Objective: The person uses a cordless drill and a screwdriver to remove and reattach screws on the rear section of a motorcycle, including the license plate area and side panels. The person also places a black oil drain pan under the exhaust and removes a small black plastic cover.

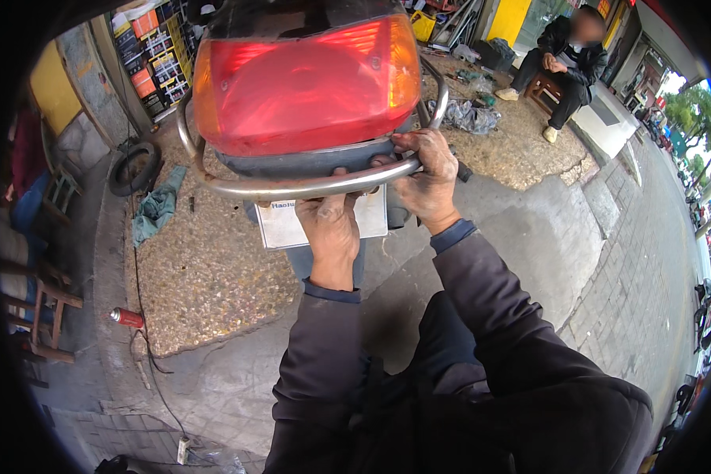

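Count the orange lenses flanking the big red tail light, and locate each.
2: one orange lens on the left of the red tail light, another on its right; none seems hidden.

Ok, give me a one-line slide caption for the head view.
Left hand and right hand at the metal rail curving around a red-and-amber tail light, white plate below.

Metal rail (pixel 272 190) blocking, plate (pixel 282 227) beneath, open air at left
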`<state>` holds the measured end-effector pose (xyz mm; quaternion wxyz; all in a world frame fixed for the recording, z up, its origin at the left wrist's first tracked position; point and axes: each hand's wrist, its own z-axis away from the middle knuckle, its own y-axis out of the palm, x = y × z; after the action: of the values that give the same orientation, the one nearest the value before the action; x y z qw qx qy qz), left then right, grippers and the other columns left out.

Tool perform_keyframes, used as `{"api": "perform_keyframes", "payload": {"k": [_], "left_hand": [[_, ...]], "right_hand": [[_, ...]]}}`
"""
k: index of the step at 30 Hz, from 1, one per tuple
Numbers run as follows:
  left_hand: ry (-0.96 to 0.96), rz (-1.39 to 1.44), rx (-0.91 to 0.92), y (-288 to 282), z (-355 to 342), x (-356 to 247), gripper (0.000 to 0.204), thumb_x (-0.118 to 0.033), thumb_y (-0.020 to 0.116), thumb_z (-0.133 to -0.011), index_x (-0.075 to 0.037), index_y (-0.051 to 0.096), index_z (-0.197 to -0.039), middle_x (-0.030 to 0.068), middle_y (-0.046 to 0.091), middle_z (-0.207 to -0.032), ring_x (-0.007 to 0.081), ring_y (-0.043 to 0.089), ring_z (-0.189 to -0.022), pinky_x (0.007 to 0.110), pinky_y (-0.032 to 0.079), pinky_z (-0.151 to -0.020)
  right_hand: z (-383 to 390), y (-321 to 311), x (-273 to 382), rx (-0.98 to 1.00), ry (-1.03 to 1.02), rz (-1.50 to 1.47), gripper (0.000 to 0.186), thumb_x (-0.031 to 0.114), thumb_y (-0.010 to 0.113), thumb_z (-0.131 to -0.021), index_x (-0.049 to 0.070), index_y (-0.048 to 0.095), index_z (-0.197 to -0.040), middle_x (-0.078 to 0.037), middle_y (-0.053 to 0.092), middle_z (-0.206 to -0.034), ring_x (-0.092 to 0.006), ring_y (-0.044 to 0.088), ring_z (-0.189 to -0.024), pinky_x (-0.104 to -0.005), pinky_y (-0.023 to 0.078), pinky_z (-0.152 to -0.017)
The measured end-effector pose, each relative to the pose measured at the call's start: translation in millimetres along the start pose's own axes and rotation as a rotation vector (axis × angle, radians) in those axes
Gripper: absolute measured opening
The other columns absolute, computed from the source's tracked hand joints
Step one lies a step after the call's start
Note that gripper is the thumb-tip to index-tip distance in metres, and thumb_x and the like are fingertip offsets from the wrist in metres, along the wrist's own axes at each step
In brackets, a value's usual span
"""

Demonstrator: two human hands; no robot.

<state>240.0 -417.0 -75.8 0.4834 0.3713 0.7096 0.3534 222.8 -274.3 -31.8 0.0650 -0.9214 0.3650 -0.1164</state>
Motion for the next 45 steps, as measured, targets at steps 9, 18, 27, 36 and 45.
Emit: {"api": "perform_keyframes", "payload": {"k": [9,18,27,36,45], "left_hand": [[0.049,-0.204,-0.145,12.1,-5.3,16.6,0.024,-0.006,0.066,-0.092,-0.005,0.051,-0.111,0.0072,0.059,-0.1,0.0191,0.06,-0.086,0.043,0.055,-0.069],[0.07,-0.325,-0.074,14.9,-4.4,4.8,0.019,-0.01,0.067,-0.092,-0.007,0.055,-0.106,0.0057,0.063,-0.084,0.0198,0.064,-0.079,0.039,0.057,-0.071],[0.125,-0.26,-0.235,-10.2,-8.9,-21.8,0.017,-0.015,0.068,-0.091,-0.012,0.054,-0.101,0.0029,0.064,-0.082,0.0149,0.064,-0.07,0.033,0.059,-0.062],[0.25,-0.46,-0.334,-50.6,5.5,-49.7,0.012,-0.004,0.061,-0.091,0.007,0.057,-0.096,0.012,0.064,-0.081,0.0147,0.063,-0.059,0.03,0.055,-0.05],[0.506,-1.022,-0.283,-61.9,-22.5,-67.4,0.038,-0.029,0.052,-0.099,0.003,0.065,-0.115,0.0202,0.069,-0.107,0.0311,0.065,-0.1,0.036,0.049,-0.086]], "right_hand": [[-1.7,3.4,0.8,-0.056,0.032,0.097,0.044,0.013,0.09,-0.058,0.006,0.051,-0.079,-0.006,0.055,-0.074,-0.026,0.057,-0.069,-0.0366,0.047,-0.061],[-3.2,-6.2,-3.8,0.045,-0.021,0.039,0.036,0.01,0.079,-0.055,0.007,0.055,-0.082,-0.008,0.057,-0.079,-0.0323,0.057,-0.077,-0.0427,0.044,-0.071],[6.3,-2.6,-15.9,0.187,-0.124,0.176,0.037,0.012,0.078,-0.057,0.006,0.057,-0.087,-0.009,0.057,-0.082,-0.031,0.056,-0.077,-0.0431,0.045,-0.068],[3.7,-0.5,-7.0,0.199,-0.13,0.157,0.027,0.003,0.073,-0.066,0.005,0.057,-0.088,-0.008,0.055,-0.072,-0.0216,0.055,-0.065,-0.0309,0.049,-0.067],[4.9,-2.0,-14.3,0.214,-0.099,0.13,0.028,0.008,0.074,-0.069,0.001,0.059,-0.092,-0.009,0.059,-0.077,-0.0228,0.058,-0.071,-0.0328,0.05,-0.07]]}}
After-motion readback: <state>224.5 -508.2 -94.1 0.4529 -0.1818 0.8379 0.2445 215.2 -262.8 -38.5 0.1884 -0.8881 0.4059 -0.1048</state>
